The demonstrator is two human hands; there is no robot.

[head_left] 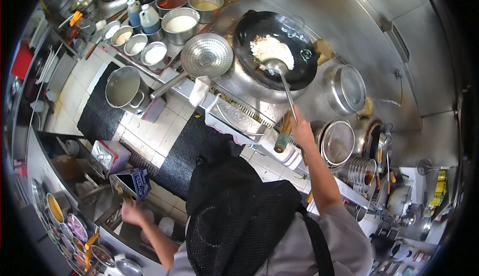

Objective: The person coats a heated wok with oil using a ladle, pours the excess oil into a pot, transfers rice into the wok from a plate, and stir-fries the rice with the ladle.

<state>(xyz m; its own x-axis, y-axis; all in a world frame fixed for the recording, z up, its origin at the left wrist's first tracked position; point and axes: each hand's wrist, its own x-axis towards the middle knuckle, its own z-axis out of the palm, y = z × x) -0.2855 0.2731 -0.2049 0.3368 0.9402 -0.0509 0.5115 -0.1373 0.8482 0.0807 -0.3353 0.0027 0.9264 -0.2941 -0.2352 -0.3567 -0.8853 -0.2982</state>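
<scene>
My right hand (302, 129) is closed around the handle of a long metal ladle (288, 91). The ladle's round bowl rests in a black wok (244, 51), against a heap of white and pale-yellow food that looks like rice with egg (273, 49). Down to the left, my left hand (132, 214) is stretched out behind me and blurred, its fingers hard to make out. Just above it is a small brownish thing (121, 192) in front of a blue-and-white tin (136, 182); whether the hand holds it I cannot tell.
A perforated strainer (207, 55) lies left of the wok, near pots of sauces and white powders (180, 24). A bamboo brush (283, 135) stands at the stove's front edge. A tall pot (124, 87) stands lower left; ingredient bowls (76, 226) line the counter behind me.
</scene>
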